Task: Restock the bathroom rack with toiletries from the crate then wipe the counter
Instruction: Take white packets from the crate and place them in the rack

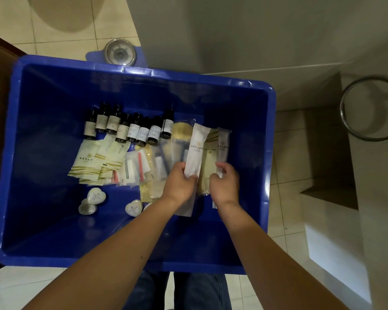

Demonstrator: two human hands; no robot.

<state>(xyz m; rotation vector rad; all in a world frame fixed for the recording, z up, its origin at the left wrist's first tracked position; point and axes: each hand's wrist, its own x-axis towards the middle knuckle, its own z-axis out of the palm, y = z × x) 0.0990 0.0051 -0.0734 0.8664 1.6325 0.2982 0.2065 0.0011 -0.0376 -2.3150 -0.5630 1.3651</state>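
The left hand (180, 186) grips a long white packet (197, 146) at centre frame; the right hand (225, 184), just beside it, pinches a pale packet (223, 142); both reach inside the blue crate (54, 97); dark bottles (130, 129) line its upper left, with cream sachets (94, 163) and heart-shaped soaps (96, 196) below them.

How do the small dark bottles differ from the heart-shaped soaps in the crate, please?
The dark bottles are slim, labelled and lined up in a row. The heart-shaped soaps are white, squat and scattered nearer the person. Both sit loose in the blue crate.
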